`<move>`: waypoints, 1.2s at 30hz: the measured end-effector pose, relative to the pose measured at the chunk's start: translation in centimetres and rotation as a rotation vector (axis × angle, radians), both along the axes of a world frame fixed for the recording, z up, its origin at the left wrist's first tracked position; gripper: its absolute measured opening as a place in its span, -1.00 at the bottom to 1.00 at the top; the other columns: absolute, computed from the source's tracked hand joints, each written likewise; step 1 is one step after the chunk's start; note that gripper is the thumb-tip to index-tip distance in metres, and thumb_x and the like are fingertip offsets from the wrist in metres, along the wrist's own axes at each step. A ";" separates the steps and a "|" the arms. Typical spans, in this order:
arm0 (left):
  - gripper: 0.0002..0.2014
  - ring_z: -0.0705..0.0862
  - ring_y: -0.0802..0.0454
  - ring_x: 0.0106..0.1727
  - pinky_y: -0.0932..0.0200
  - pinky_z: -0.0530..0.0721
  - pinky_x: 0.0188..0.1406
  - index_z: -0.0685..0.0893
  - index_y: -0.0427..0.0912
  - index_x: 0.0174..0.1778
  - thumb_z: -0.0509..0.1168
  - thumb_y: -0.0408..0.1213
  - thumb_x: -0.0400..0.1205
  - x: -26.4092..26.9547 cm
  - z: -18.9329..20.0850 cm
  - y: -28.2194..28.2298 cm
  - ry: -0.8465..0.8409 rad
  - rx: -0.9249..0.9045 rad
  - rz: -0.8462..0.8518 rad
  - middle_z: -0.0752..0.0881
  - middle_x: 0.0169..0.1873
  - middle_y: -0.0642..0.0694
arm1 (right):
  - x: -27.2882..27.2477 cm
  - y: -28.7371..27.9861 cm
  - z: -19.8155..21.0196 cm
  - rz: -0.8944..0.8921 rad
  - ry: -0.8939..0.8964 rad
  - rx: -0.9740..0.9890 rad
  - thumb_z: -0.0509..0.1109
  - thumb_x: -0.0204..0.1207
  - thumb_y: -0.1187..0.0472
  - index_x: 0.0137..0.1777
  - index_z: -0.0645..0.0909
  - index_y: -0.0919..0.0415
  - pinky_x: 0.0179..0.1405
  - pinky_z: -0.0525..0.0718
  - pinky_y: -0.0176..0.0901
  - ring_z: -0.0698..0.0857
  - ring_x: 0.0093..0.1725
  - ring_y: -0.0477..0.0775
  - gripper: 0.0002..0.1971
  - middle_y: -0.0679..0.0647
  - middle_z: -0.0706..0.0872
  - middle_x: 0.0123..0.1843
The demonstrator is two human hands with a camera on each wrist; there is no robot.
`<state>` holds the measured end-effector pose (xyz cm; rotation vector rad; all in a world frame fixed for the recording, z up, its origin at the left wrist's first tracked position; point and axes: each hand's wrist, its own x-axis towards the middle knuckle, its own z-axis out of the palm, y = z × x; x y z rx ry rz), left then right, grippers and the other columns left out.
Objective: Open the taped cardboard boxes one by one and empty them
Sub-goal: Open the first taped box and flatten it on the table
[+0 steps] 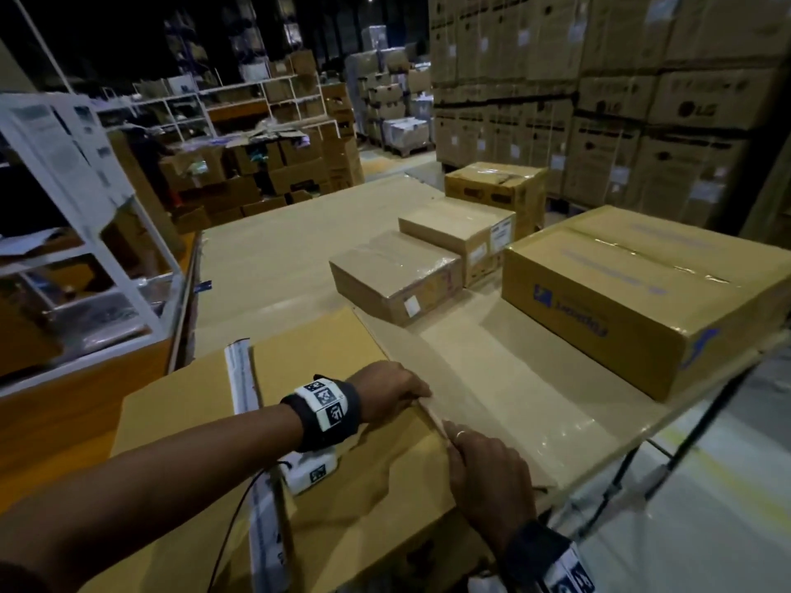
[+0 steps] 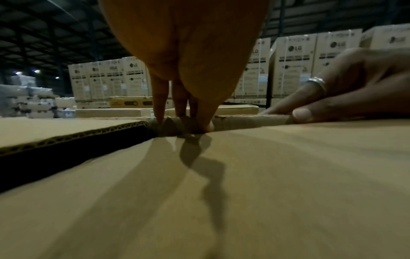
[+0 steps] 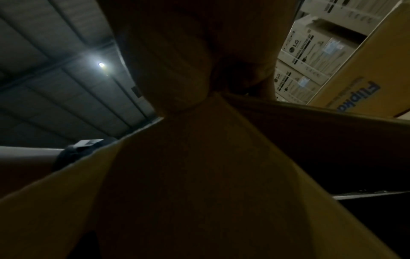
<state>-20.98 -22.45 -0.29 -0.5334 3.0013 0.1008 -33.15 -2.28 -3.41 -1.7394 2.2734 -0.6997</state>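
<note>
**Hands at the flap edge of the nearest box**

Left hand (image 1: pixel 391 393): our fingers are curled over the far edge of the nearest cardboard box (image 1: pixel 205 404), at about 6 o'clock in the head view. Right hand (image 1: pixel 492 477): just beside it at 5 o'clock, gripping the same edge, a ring (image 1: pixel 461 434) on one finger.

Head view only: this box sits at the near end of a cardboard-covered table (image 1: pixel 299 250), with a white strip of tape (image 1: pixel 242 378) on its top. Three sealed boxes lie further along the table. A small taped box (image 1: pixel 396 276) is at 12 o'clock of centre. A second small box (image 1: pixel 460 235) touches its far side. A large box with blue print (image 1: pixel 642 293) stands at 2 o'clock, apart from the others. Stacked cartons (image 1: pixel 599 100) fill the 1 o'clock background; white shelving (image 1: pixel 85 229) stands at 9 o'clock.

Left wrist view only: our left fingertips (image 2: pixel 207 127) dip into the gap behind the flap (image 2: pixel 244 175). A neighbouring flap (image 2: pixel 73 128) shows its corrugated edge, with a dark opening beneath. The right thumb (image 2: pixel 301 113) presses on the raised cardboard lip.

Right wrist view only: dark and close. The palm (image 3: pixel 177 70) presses against cardboard, and we cannot make out the fingers. The blue-printed box (image 3: pixel 366 78) shows at 2 o'clock.
</note>
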 end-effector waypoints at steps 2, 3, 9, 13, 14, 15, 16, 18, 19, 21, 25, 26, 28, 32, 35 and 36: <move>-0.70 0.73 -0.09 0.26 0.04 0.66 0.26 0.74 -0.09 0.37 0.28 -0.27 0.74 0.0 0.8 -0.6 0.009 0.034 -0.024 0.77 0.31 -0.03 | -0.5 -0.3 0.5 0.031 0.010 0.060 0.09 0.74 -0.03 0.51 0.48 -0.16 0.15 0.63 -0.09 0.70 0.20 -0.02 -0.62 -0.15 0.72 0.28; -0.72 0.74 -0.09 0.24 0.04 0.67 0.26 0.76 -0.11 0.35 0.30 -0.25 0.74 0.1 1.3 -1.0 0.017 0.063 -0.037 0.78 0.29 -0.05 | -0.9 -0.6 0.6 0.056 -0.010 0.088 0.10 0.73 -0.05 0.52 0.46 -0.18 0.20 0.62 -0.06 0.68 0.25 0.00 -0.61 -0.16 0.71 0.30; -0.46 0.58 -0.03 0.46 0.05 0.55 0.45 0.50 -0.03 0.61 0.41 -0.21 0.68 1.1 2.6 -6.8 0.140 0.096 0.116 0.57 0.54 -0.06 | -3.4 -4.1 4.5 0.349 -0.064 0.293 0.25 0.71 -0.09 0.77 0.00 0.11 0.61 0.35 -0.06 0.31 0.67 0.09 -0.25 0.06 0.21 0.75; -0.37 0.50 -0.11 0.57 -0.04 0.48 0.54 0.44 0.01 0.66 0.45 -0.10 0.65 2.1 1.9 -11.6 0.079 0.135 0.240 0.46 0.63 -0.05 | -3.8 -9.7 6.4 0.426 -0.073 0.310 0.23 0.74 -0.06 0.75 0.04 0.25 0.56 0.38 -0.07 0.35 0.64 0.20 -0.28 0.18 0.23 0.74; -0.37 0.49 -0.12 0.58 -0.06 0.47 0.54 0.44 0.04 0.65 0.44 -0.06 0.66 2.3 1.6 -11.9 0.046 0.146 0.260 0.45 0.63 -0.03 | -3.6 -10.8 6.1 0.435 -0.082 0.343 0.22 0.74 -0.06 0.74 0.05 0.26 0.55 0.39 -0.07 0.36 0.63 0.21 -0.29 0.19 0.25 0.73; -0.38 0.45 -0.13 0.60 -0.07 0.44 0.56 0.43 0.08 0.66 0.42 -0.01 0.66 2.4 1.4 -12.1 0.001 0.162 0.282 0.43 0.65 -0.01 | -3.5 -12.0 5.6 0.442 -0.088 0.383 0.20 0.75 -0.06 0.74 0.07 0.27 0.51 0.42 -0.07 0.40 0.60 0.23 -0.30 0.20 0.29 0.71; -0.40 0.38 -0.15 0.65 -0.07 0.38 0.59 0.43 0.10 0.65 0.40 0.03 0.68 2.4 1.1 -12.2 -0.038 0.189 0.296 0.41 0.66 0.00 | -3.3 -12.9 5.2 0.447 -0.093 0.422 0.19 0.75 -0.07 0.72 0.11 0.26 0.43 0.48 -0.07 0.46 0.54 0.24 -0.33 0.23 0.37 0.66; -0.46 0.18 -0.19 0.74 -0.16 0.23 0.67 0.47 0.16 0.62 0.34 0.07 0.70 2.3 0.6 -12.6 -0.092 0.268 0.313 0.36 0.68 0.05 | -3.2 -14.7 4.3 0.457 -0.086 0.475 0.17 0.75 -0.07 0.63 0.25 0.27 0.17 0.54 -0.10 0.58 0.36 0.27 -0.42 0.27 0.56 0.46; -0.49 0.06 -0.21 0.76 -0.24 0.15 0.70 0.49 0.19 0.60 0.32 0.09 0.70 2.3 0.4 -13.0 -0.113 0.310 0.312 0.34 0.69 0.10 | -3.2 -15.3 4.0 0.466 -0.086 0.489 0.17 0.76 -0.06 0.56 0.31 0.27 0.06 0.49 -0.13 0.61 0.29 0.28 -0.49 0.28 0.59 0.37; -0.49 -0.06 -0.24 0.77 -0.39 0.05 0.70 0.51 0.28 0.56 0.31 0.20 0.67 2.5 -0.3 -13.7 -0.150 0.358 0.302 0.33 0.68 0.21 | -3.2 -15.9 3.5 0.502 -0.100 0.517 0.17 0.76 -0.01 0.54 0.31 0.26 0.06 0.43 -0.17 0.59 0.32 0.30 -0.53 0.32 0.56 0.40; -0.44 0.17 -0.21 0.74 -0.42 0.05 0.70 0.60 0.30 0.47 0.28 0.37 0.55 2.5 -1.4 -14.6 -0.102 0.323 0.253 0.47 0.60 0.22 | -3.4 -16.4 2.4 0.530 -0.086 0.518 0.16 0.77 0.02 0.58 0.32 0.29 0.18 0.52 -0.06 0.58 0.33 0.31 -0.52 0.34 0.54 0.46; -0.48 0.28 -0.17 0.70 -0.37 0.05 0.71 0.63 0.24 0.45 0.32 0.29 0.58 2.4 -1.4 -14.6 -0.077 0.329 0.247 0.51 0.58 0.18 | -3.4 -16.6 2.2 0.529 -0.088 0.525 0.15 0.78 0.03 0.51 0.38 0.31 0.09 0.51 -0.07 0.60 0.27 0.31 -0.56 0.35 0.58 0.40; -0.56 0.47 -0.09 0.59 -0.30 0.12 0.72 0.69 0.12 0.43 0.40 0.11 0.63 2.0 -1.1 -14.6 -0.040 0.351 0.240 0.58 0.53 0.10 | -3.4 -16.9 1.7 0.525 -0.091 0.536 0.13 0.79 0.04 0.47 0.40 0.34 0.01 0.51 -0.06 0.63 0.20 0.32 -0.58 0.37 0.61 0.33; -0.58 0.53 -0.09 0.54 -0.25 0.34 0.62 0.71 0.04 0.43 0.42 0.02 0.66 1.7 -0.5 -14.2 -0.059 0.346 0.245 0.61 0.51 0.05 | -3.1 -16.9 1.7 0.561 -0.044 0.560 0.08 0.81 0.07 0.69 0.08 0.31 0.02 0.48 -0.07 0.62 0.25 0.33 -0.45 0.39 0.56 0.42; -0.55 0.29 -0.22 0.68 -0.20 0.27 0.66 0.64 0.10 0.50 0.36 0.08 0.68 1.8 0.1 -13.1 -0.085 0.311 0.289 0.52 0.59 0.09 | -3.2 -16.9 1.8 0.552 -0.072 0.549 0.07 0.82 0.06 0.72 0.01 0.34 0.13 0.47 -0.14 0.56 0.39 0.30 -0.40 0.36 0.43 0.58; -0.54 0.27 -0.22 0.69 -0.18 0.28 0.65 0.61 0.10 0.52 0.34 0.08 0.69 1.7 0.5 -12.7 -0.111 0.288 0.297 0.50 0.60 0.08 | -3.3 -16.8 1.9 0.559 -0.085 0.547 0.08 0.82 0.06 0.74 -0.06 0.33 0.28 0.46 -0.13 0.50 0.49 0.28 -0.37 0.33 0.31 0.67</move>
